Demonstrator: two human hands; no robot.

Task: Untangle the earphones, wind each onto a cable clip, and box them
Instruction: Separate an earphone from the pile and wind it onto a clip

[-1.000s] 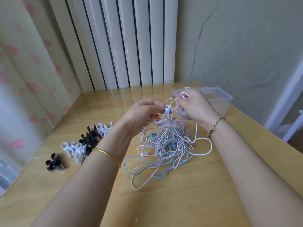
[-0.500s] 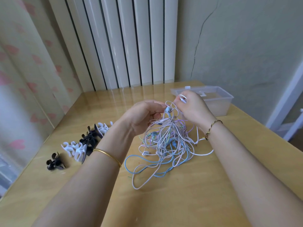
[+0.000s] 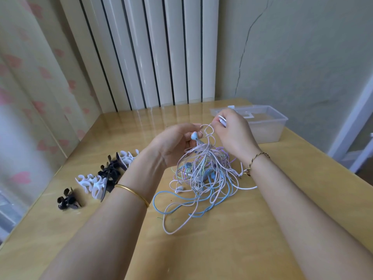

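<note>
Pinching blue earbud (image 3: 194,136) with left hand (image 3: 173,144), white earbud (image 3: 221,119) with right hand (image 3: 234,134). Directly below grips: tangled earphones (image 3: 203,172). Left of grips: cable clips (image 3: 107,174). Behind right grip: box (image 3: 268,128).

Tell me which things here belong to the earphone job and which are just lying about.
For the job: tangled earphones, pinched by left hand and right hand; black and white cable clips; clear box; table.
Just there: curtain; white slats; cracked wall.
</note>
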